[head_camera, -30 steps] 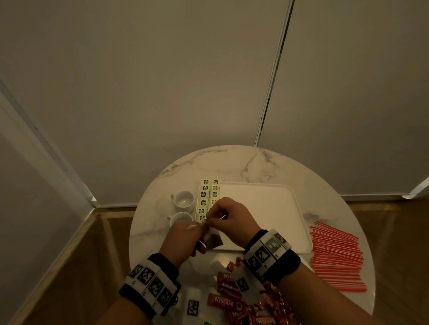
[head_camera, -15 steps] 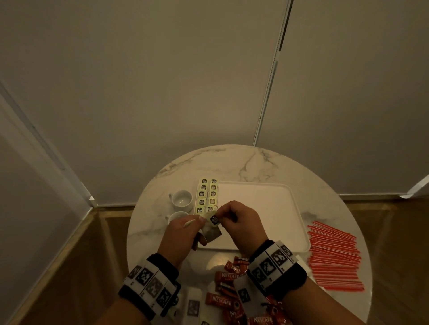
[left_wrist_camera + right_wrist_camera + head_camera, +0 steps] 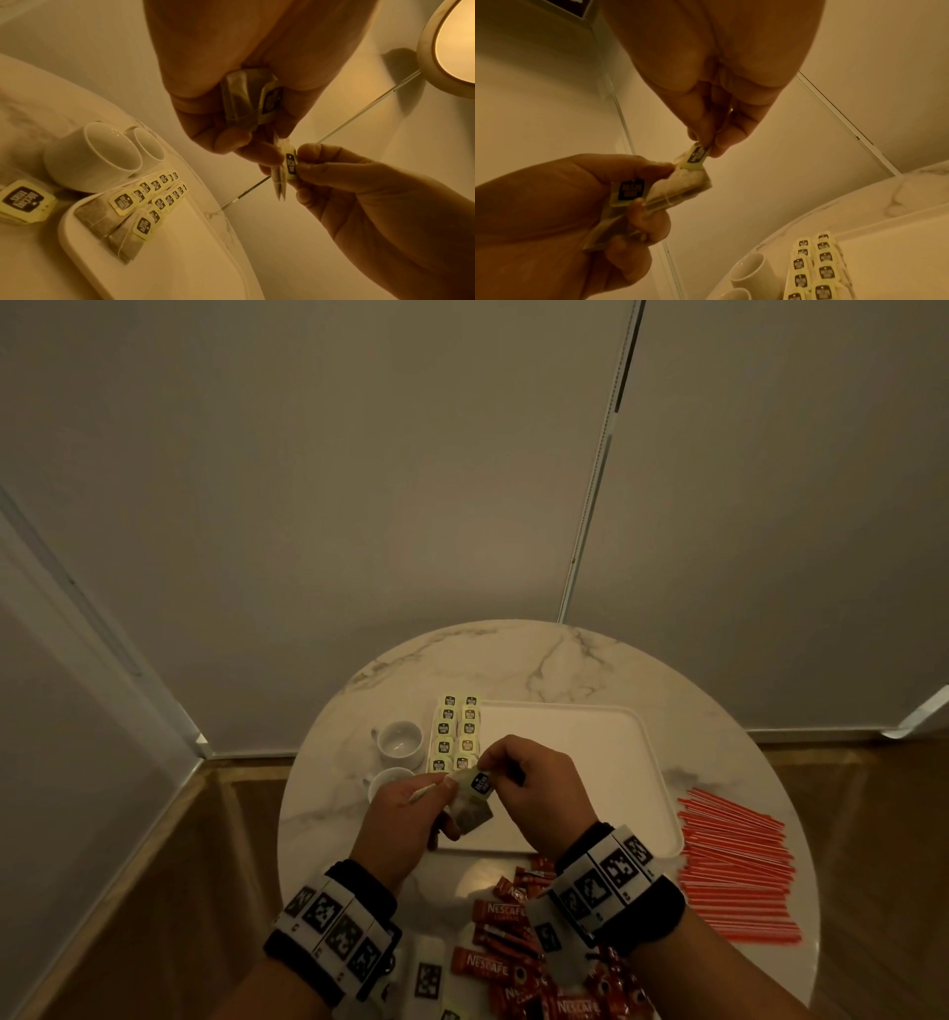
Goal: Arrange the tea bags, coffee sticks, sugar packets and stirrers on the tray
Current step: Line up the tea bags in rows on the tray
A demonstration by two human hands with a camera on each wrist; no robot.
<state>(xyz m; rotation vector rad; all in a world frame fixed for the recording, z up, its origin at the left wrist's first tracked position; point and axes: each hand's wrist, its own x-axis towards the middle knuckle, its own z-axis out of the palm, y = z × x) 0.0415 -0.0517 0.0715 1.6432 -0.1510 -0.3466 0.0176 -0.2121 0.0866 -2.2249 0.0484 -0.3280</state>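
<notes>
A white tray [image 3: 590, 762] lies on the round marble table [image 3: 513, 654]. Two rows of tea bags [image 3: 457, 734] with yellow tags run along its left edge. Above the tray's near left corner my left hand [image 3: 405, 819] grips a small stack of tea bags [image 3: 470, 814] [image 3: 675, 194]. My right hand [image 3: 534, 783] pinches the yellow tag [image 3: 481, 784] [image 3: 696, 155] [image 3: 291, 166] of the top bag between thumb and finger. Red coffee sticks [image 3: 503, 963] are piled at the near edge. Red stirrers [image 3: 734, 860] lie in a row right of the tray.
Two white cups [image 3: 398, 737] [image 3: 390, 783] stand just left of the tray. White packets [image 3: 429, 978] lie by my left wrist at the near edge. Walls close behind the table; wooden floor on both sides.
Both hands have drawn back a little toward me from the tea bag rows. The right hand's fingers now pinch the top bag's tag, turned face up.
</notes>
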